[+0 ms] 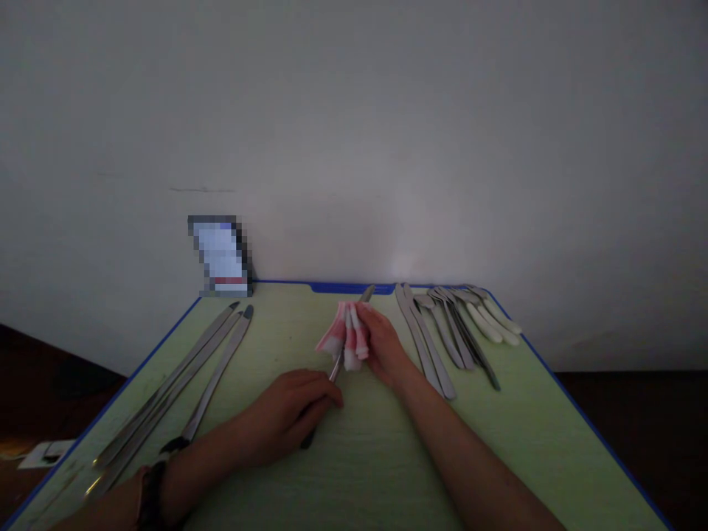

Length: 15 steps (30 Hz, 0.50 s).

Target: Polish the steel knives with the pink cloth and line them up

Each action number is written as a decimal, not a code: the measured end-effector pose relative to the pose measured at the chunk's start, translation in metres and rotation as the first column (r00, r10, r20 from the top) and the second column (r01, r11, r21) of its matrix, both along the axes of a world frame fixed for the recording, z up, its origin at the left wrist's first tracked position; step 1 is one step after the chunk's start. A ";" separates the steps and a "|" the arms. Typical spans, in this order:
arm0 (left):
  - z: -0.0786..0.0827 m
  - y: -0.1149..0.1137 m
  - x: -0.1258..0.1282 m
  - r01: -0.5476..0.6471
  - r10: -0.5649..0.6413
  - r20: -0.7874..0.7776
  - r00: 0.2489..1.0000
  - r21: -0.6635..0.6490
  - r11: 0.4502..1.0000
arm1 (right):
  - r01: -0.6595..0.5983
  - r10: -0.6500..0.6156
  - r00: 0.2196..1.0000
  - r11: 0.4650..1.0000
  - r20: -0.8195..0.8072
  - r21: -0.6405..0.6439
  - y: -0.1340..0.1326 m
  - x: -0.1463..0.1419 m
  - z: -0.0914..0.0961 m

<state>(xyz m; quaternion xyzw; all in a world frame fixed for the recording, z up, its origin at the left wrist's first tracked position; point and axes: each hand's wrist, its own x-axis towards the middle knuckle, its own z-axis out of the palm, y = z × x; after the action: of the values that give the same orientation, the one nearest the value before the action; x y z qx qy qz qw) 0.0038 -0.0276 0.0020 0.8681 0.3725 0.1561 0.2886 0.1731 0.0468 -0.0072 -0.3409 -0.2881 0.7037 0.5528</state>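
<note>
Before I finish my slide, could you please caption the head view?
Left hand grips a knife; right hand holds pink-and-white cloth against its blade.

The cloth (pixel 349 335) looks soft and matt, the knife (pixel 336 367) and spoon (pixel 444 335) smooth, dully shining metal, the pale handles (pixel 484 324) smooth plastic, the table (pixel 387 457) faintly grained, the wall (pixel 354 147) matt.

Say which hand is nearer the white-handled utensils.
Right. The right hand is left of the white-handled utensils, metal cutlery between; the left hand is farther left.
</note>
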 end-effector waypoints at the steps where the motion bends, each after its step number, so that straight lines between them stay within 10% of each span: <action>1: 0.000 0.000 0.000 -0.005 0.005 0.003 1.000 -0.001 1.000 | -0.001 0.001 1.000 1.000 -0.010 -0.006 0.000 0.000 0.000; 15: 0.002 -0.003 -0.002 0.037 -0.036 -0.023 0.999 0.021 0.999 | 0.019 -0.060 0.975 0.982 -0.214 -0.188 0.007 0.005 0.000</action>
<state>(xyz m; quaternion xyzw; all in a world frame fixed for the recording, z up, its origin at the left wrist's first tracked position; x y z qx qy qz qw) 0.0018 -0.0305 0.0044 0.8794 0.3583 0.1448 0.2779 0.1785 0.0534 -0.0075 -0.3167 -0.1519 0.7494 0.5613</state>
